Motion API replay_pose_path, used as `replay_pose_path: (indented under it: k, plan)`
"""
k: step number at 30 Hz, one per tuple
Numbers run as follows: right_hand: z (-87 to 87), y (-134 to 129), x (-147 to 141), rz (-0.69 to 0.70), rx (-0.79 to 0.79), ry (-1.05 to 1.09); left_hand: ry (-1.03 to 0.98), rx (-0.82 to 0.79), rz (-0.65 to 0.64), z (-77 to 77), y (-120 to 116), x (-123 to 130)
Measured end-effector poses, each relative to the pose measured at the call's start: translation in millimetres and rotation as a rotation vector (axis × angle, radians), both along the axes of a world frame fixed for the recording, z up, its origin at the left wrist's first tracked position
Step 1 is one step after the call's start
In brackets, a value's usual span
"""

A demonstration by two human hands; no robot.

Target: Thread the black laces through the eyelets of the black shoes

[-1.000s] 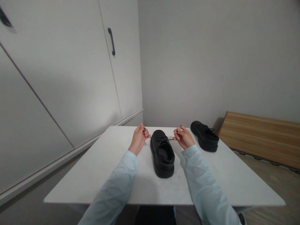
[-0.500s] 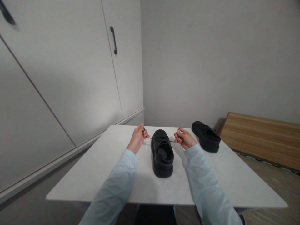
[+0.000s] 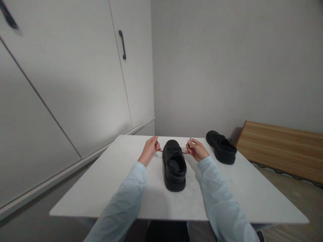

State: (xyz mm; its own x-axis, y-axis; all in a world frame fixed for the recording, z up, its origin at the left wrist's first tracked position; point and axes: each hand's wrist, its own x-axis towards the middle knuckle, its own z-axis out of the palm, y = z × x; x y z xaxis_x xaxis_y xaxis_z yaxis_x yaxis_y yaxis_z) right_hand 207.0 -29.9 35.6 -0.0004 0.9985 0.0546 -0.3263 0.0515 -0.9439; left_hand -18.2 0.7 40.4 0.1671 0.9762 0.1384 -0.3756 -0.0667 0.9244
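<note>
No readable text, label, brand, number or sign shows anywhere in the head view.

Central black shoe [image 3: 175, 179], upright (laces [image 3: 184, 153] seemingly taut)

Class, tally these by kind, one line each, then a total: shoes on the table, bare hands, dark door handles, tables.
Shoes: 2 (near shoe, far shoe)
Bare hands: 2 (left hand, right hand)
Dark door handles: 2 (leftmost handle, other handle)
Tables: 1 (white table)
Total: 7
</note>
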Motion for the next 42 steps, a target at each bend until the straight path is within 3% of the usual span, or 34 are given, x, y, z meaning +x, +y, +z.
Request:
replay_pose_path:
  k: [4,8,10,14,22,26,33,38,42]
  plan:
    - [2.5,-0.1,-6.8,-0.138,0.094,-0.169,0.167,0.144,-0.043,2.6,-4.3,4.2]
    - [12.9,-5.5,-9.9,-0.319,0.308,-0.632,0.448,0.342,-0.065,8.9,-12.8,5.7]
    - [19.0,-9.5,-9.3,-0.304,0.401,-0.822,0.584,0.439,-0.08,10.1,-15.5,5.9]
    - [25.5,-14.5,-4.7,-0.077,0.434,-0.956,0.716,0.542,-0.094,7.0,-14.4,5.2]
    - [25.9,-14.7,-3.3,0.195,0.294,-0.882,0.745,0.601,-0.059,6.6,-10.1,-1.4]
    - [29.0,-17.7,-5.3,0.25,0.194,-0.719,0.75,0.617,-0.106,7.6,-11.2,-3.5]
    - [29.6,-20.5,0.0,0.476,-0.026,-0.616,0.743,0.523,-0.207,10.8,-15.4,-3.4]
    - [30.6,-22.9,-2.2,0.597,0.014,-0.537,0.654,0.473,-0.288,11.9,-15.6,-6.6]
    - [24.9,-21.1,-5.0,0.564,0.077,-0.442,0.674,0.523,-0.327,14.0,-14.6,-10.0]
